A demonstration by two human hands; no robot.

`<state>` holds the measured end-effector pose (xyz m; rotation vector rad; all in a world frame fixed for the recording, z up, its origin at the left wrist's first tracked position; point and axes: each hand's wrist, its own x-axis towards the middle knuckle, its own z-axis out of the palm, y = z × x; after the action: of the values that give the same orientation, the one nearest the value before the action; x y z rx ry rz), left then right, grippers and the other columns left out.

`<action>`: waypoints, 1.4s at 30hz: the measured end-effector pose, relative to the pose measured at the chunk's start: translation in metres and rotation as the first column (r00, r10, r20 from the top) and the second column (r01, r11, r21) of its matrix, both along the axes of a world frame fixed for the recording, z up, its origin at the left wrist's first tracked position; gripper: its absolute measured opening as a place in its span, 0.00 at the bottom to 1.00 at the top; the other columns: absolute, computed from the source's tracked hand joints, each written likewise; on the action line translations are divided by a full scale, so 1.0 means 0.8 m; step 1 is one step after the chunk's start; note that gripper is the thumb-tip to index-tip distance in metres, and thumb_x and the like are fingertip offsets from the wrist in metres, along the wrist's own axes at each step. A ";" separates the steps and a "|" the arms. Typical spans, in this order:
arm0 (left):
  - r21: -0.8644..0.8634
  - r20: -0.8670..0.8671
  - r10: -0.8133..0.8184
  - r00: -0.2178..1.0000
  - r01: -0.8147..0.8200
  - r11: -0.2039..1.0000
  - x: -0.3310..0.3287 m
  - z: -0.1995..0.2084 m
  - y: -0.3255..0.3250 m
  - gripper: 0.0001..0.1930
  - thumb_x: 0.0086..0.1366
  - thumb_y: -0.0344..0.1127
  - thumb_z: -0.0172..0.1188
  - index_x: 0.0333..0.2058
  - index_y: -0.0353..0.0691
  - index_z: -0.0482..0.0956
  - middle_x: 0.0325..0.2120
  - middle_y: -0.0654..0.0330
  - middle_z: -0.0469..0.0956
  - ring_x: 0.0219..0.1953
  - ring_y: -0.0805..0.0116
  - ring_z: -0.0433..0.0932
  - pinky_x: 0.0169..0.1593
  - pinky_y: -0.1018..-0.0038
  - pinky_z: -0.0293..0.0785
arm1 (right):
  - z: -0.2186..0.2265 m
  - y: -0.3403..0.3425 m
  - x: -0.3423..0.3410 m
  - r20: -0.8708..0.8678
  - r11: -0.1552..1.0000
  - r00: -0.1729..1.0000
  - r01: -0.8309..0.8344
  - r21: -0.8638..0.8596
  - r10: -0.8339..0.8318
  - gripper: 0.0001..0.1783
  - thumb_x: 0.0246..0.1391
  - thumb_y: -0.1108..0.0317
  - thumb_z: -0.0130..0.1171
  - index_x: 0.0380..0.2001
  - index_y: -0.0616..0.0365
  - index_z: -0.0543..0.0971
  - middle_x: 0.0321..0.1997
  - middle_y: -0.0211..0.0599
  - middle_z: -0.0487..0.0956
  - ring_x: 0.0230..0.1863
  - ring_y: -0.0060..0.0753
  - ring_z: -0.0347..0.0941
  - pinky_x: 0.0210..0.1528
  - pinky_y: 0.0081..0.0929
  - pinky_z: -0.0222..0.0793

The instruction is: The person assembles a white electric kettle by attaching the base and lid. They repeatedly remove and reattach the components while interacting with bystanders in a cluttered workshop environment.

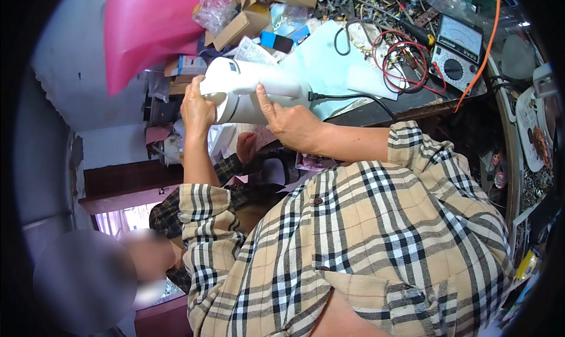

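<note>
A white cylindrical appliance (276, 81), much like an electric kettle, lies tilted on its side over the bench edge. It has a long raised grip, a dark band and a small dark panel near its left end. My left hand (197, 107) is closed around that left end, fingers at the rim. The index finger of my right hand (291, 125) is stretched out and touches the appliance's side; the other fingers are curled and partly hidden. A black power cord (353, 96) is plugged into the appliance's right end.
Another person's hand (246, 147) is just beyond my left forearm. On the bench lie a multimeter (454, 66), red test leads (385, 57), a pale blue sheet (318, 52) and heaped small parts. Cardboard boxes (244, 26) and pink sheeting (150, 28) are at the far left.
</note>
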<state>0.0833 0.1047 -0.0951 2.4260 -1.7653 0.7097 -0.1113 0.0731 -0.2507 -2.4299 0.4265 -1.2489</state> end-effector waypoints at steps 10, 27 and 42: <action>-0.042 -0.026 0.032 0.999 -0.034 0.999 0.019 0.001 0.023 0.24 0.56 0.24 0.52 0.53 0.46 0.72 0.46 0.49 0.78 0.48 0.49 0.77 0.49 0.61 0.72 | 0.005 0.009 0.003 0.049 0.997 0.996 -0.074 0.004 0.074 0.48 0.47 0.75 0.52 0.67 0.76 0.41 0.26 0.50 0.73 0.20 0.44 0.76 0.21 0.37 0.74; -0.472 -0.750 -0.659 -0.054 -0.653 0.592 -0.019 -0.105 0.086 0.25 0.72 0.50 0.43 0.57 0.36 0.68 0.52 0.58 0.72 0.55 0.65 0.69 0.57 0.67 0.63 | 0.065 -0.049 -0.018 0.308 0.980 0.951 -0.053 0.191 -0.008 0.20 0.54 0.68 0.58 0.51 0.57 0.74 0.35 0.46 0.75 0.33 0.47 0.76 0.34 0.37 0.72; -0.593 -0.627 -0.777 -0.066 -0.606 0.530 -0.057 -0.127 0.079 0.21 0.68 0.45 0.54 0.56 0.42 0.71 0.52 0.66 0.71 0.54 0.71 0.68 0.58 0.69 0.62 | 0.153 -0.145 0.058 -0.239 0.866 0.901 -0.229 0.444 0.361 0.26 0.60 0.53 0.46 0.44 0.68 0.78 0.39 0.57 0.78 0.41 0.50 0.72 0.51 0.40 0.66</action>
<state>0.0376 0.1676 -0.1964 1.0376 -0.4631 -0.3977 -0.0645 -0.0426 -0.1283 -2.2190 0.3348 -0.5687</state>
